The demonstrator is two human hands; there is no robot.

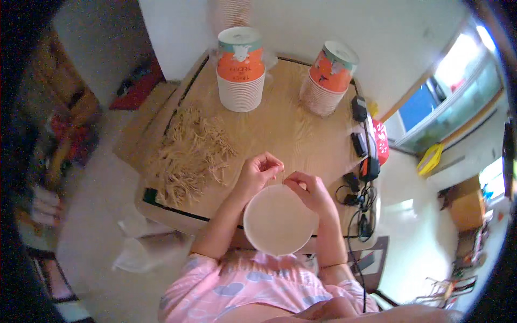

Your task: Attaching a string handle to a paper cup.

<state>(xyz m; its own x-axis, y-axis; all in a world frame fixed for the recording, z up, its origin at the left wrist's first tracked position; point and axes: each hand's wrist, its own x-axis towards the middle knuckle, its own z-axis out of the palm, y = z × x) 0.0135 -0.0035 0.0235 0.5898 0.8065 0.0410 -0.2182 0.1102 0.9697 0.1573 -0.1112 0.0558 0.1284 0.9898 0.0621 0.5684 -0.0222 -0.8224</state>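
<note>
A round white paper bucket (280,222), its mouth turned up toward me, sits at the near table edge between my forearms. At its far rim my left hand (261,171) is closed in a pinch, thumb against forefinger. My right hand (311,191) also pinches, just right of it at the same rim. A thin tan cord (283,175) seems to run between the fingertips; it is small and hard to make out. Left of my hands lies a loose heap of tan twisted cords (196,151) on the wooden table (280,129).
A tall stack of upside-down orange, green and white paper buckets (241,70) stands at the back, with a second stack (329,78) to its right. Black power adapters and cables (363,183) line the right edge. A red patterned object (380,141) is beyond them.
</note>
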